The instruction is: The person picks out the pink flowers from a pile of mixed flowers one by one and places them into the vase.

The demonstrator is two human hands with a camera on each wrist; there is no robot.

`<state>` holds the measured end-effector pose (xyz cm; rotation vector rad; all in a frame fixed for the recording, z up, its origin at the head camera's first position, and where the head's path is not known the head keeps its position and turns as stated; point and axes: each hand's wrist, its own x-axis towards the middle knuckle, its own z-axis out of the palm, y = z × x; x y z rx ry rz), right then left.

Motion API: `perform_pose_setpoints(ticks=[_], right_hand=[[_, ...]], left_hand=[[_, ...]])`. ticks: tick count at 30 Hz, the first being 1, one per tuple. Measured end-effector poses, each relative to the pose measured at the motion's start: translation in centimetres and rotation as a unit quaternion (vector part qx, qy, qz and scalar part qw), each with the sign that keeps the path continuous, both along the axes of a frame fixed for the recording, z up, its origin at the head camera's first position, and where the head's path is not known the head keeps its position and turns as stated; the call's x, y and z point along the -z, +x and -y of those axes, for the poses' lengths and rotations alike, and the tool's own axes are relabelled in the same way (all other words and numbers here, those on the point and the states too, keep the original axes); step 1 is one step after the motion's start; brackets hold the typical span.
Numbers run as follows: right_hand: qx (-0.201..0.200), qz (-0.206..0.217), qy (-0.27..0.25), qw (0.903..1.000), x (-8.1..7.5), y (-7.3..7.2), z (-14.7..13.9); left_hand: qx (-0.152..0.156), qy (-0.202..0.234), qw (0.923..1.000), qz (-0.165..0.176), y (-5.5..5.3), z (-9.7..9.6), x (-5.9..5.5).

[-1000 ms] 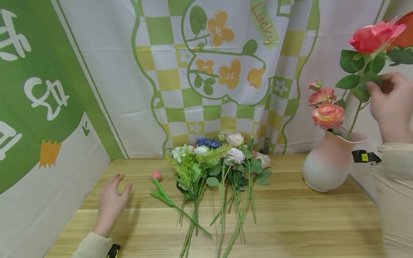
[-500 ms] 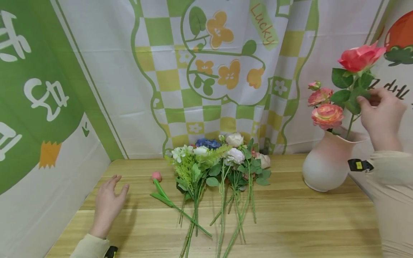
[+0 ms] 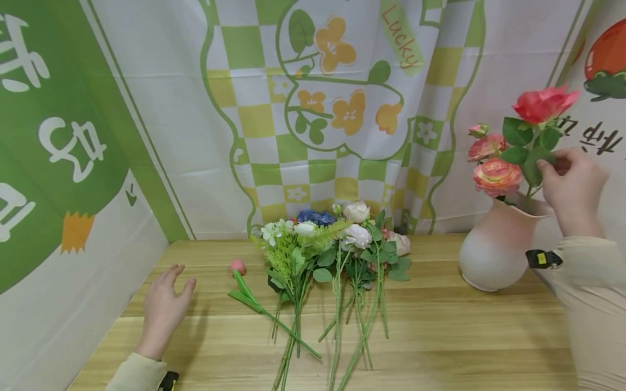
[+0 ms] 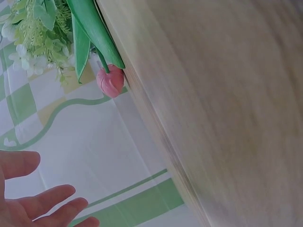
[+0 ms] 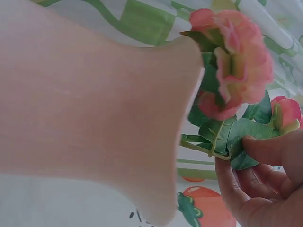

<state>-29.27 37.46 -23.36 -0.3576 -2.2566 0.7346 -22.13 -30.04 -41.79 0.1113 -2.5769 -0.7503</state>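
Observation:
My right hand [image 3: 574, 187] pinches the leafy stem of a deep pink rose [image 3: 545, 104], thumb on a leaf. The rose stands upright, its lower stem inside the mouth of a pink-and-white vase [image 3: 496, 252]. Peach-pink ranunculus blooms [image 3: 497, 176] lean out over the vase's left rim. In the right wrist view the fingers [image 5: 265, 150] hold the leaves just beyond the vase's lip. My left hand [image 3: 166, 309] hovers over the left part of the table, fingers loosely spread and holding nothing. Nearest to it lies a pink tulip [image 3: 237, 266] with green leaves.
Several artificial flowers lie in the table's middle: white blossoms with ferny greenery [image 3: 283, 244], a blue bloom [image 3: 315, 217], pale roses [image 3: 356, 236], stems toward me. A printed curtain [image 3: 342, 136] hangs behind the wooden table [image 3: 440, 336]; fabric walls stand at both sides.
My right hand has moved down and left, lowering the rose so its stem goes deeper into the vase. The left hand has shifted slightly left.

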Motion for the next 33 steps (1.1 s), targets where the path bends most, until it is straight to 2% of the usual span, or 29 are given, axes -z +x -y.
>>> perform_pose_setpoints(ticks=[3,9,15,19,28,33], right_hand=[[-0.003,-0.001,0.002,1.0000,0.4,-0.1,-0.2],[-0.008,0.028,-0.008,0.9996,1.0,-0.4,-0.3],[-0.005,0.023,-0.009,0.9997,1.6,-0.7,-0.5],[-0.020,0.026,0.000,0.9995,1.9,-0.6,-0.9],[-0.016,0.049,0.000,0.9987,2.5,-0.6,-1.0],[-0.026,0.053,0.002,0.9982,2.6,-0.6,-1.1]], left_hand=[[0.001,0.004,1.0000,0.003,0.1,0.0,0.0],[0.000,0.007,1.0000,0.001,0.1,0.0,0.0],[-0.003,0.007,1.0000,-0.002,0.0,0.1,0.1],[-0.004,0.005,1.0000,-0.002,0.0,0.1,0.2],[-0.005,0.002,1.0000,-0.005,-0.1,0.0,0.1],[-0.004,0.002,1.0000,-0.005,0.0,0.0,0.1]])
